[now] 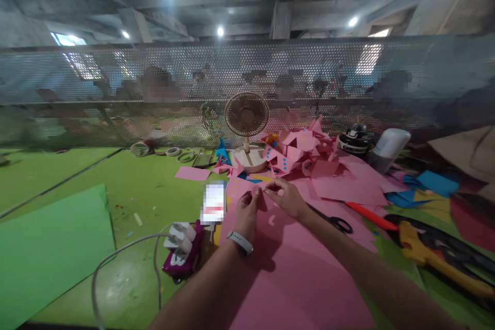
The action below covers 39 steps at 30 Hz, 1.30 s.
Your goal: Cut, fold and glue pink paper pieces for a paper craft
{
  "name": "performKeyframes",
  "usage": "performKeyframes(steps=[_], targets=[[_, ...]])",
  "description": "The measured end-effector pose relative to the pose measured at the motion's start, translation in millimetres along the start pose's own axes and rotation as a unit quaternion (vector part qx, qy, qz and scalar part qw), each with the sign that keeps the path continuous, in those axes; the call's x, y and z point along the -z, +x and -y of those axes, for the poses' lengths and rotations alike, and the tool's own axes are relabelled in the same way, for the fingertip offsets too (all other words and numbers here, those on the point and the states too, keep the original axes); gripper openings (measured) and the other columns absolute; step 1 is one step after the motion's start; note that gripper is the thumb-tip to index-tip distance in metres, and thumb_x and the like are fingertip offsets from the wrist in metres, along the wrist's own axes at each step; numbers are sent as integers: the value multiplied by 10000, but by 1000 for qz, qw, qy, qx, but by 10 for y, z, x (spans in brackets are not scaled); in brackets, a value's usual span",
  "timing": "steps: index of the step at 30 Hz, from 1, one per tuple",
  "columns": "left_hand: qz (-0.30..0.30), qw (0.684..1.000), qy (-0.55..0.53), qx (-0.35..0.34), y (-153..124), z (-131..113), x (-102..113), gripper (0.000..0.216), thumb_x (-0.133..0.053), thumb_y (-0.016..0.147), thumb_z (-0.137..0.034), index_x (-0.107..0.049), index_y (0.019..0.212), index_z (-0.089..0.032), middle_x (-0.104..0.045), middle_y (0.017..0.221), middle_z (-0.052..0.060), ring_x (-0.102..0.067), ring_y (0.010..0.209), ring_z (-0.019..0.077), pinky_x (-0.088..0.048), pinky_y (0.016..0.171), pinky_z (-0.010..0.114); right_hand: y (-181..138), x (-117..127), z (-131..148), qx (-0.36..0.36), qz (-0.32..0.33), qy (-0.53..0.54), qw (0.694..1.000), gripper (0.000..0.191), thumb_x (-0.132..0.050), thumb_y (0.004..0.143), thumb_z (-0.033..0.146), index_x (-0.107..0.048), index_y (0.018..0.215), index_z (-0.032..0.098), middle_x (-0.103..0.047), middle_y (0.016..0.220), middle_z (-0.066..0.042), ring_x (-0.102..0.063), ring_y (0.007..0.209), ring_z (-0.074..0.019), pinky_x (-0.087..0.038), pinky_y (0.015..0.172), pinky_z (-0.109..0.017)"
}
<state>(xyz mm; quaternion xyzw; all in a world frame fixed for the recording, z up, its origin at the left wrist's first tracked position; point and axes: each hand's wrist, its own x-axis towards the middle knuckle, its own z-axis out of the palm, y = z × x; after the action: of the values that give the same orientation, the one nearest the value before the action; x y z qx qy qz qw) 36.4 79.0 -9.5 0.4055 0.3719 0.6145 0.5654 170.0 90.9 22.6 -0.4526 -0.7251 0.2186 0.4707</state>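
A large pink paper sheet [294, 278] lies in front of me on the green table [127, 196]. My left hand [247, 211], with a white watch on the wrist, and my right hand [284, 197] rest on the sheet's far part. Their fingertips meet in a pinch on a small piece that I cannot make out. Black-handled scissors [338, 223] lie just right of my right forearm.
A small desk fan [247, 129] stands behind, beside a pile of folded pink paper shapes [305, 152]. A yellow glue gun [436, 258], an orange-handled tool [371, 216], a charger with cable [180, 237], tape rolls [141, 148], green sheet [50, 247], perforated metal screen [247, 87].
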Motion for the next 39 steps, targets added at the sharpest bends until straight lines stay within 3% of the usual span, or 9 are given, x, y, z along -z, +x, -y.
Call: performKeyframes(steps=[6,13,17,21,25,33,39], targets=[[-15,999,35,-14,-7,-39,-32,368,-666,688,-471,-549,546,-152,-505,491,-25,-414,472,86,-313,493,212,0,-12,-11,-15,11,28,999,136,-575,761,294,-630,807,178,-657,775,-29,-601,712,-153,-477,676,-279],[-26,999,27,-17,11,-40,-31,347,-705,637,-468,-602,646,-137,-545,557,-14,-437,510,89,-337,511,205,-15,-21,24,-4,28,28,999,153,-531,794,287,-633,817,175,-651,791,-35,-591,726,-152,-466,699,-283],[-36,999,37,-14,-1,-61,-29,387,-677,654,-501,-582,601,-130,-512,514,-18,-434,492,86,-345,503,200,4,-30,-31,-31,32,66,997,210,-546,775,279,-598,949,173,-643,848,-45,-595,780,-163,-466,736,-305],[-54,998,8,19,-26,-82,-31,370,-680,662,-482,-645,800,-140,-601,699,12,-505,584,94,-357,519,186,30,-36,-103,-48,45,132,989,302,-555,756,265,-535,1042,168,-617,815,-26,-592,780,-155,-465,738,-303],[-19,1000,-8,9,-40,-91,-43,342,-702,661,-430,-649,813,-128,-616,705,23,-524,603,106,-387,550,201,22,-55,-123,-50,75,168,982,305,-559,759,269,-512,1042,168,-595,784,-10,-585,767,-147,-457,741,-303],[-24,999,5,-22,-19,-113,-40,336,-736,621,-414,-642,737,-112,-639,703,39,-568,648,136,-434,625,236,-21,-130,-115,-53,75,188,978,291,-564,759,281,-514,1025,175,-591,814,-15,-577,770,-143,-460,736,-306],[4,999,-17,33,-1,-131,0,421,-663,684,-488,-616,967,-179,-631,881,53,-600,754,150,-463,632,236,70,1,-128,-61,37,181,981,299,-589,736,293,-545,997,154,-610,792,-33,-584,739,-143,-475,697,-290]])
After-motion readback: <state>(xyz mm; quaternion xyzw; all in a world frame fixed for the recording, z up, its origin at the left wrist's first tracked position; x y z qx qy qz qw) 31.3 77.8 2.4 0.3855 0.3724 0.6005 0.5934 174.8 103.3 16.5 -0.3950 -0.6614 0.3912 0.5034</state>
